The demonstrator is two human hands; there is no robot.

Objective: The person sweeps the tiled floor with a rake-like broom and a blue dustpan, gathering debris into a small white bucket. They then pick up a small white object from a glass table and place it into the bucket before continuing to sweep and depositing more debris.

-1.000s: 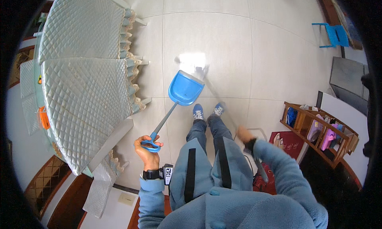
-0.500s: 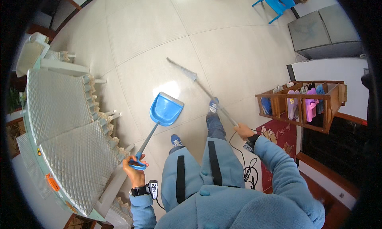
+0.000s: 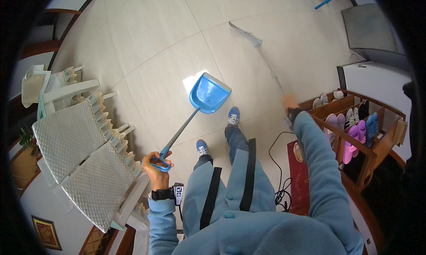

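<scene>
At far left, 2 white chairs (image 3: 80, 153) carry quilted cream cushions with fringed edges, standing on a glossy floor (image 3: 146, 55) of large pale tiles. Just beside them, the person's left hand (image 3: 157, 168) is closed in a full grip around the looped end of a blue plastic dustpan's (image 3: 208, 95) long handle; the scoop, wedge-shaped with a grey lip, hangs ahead of 2 blue sneakers (image 3: 233, 115), and whether it touches the tiles cannot be told. A black wristband sits below that hand. Further right, the right hand (image 3: 290, 102), blurred, is wrapped around the thin grey pole of a broom (image 3: 248, 34), whose narrow head lies well out on the tiles. At far right, a wooden shoe rack (image 3: 355, 135) holds purple, grey and blue footwear.
</scene>
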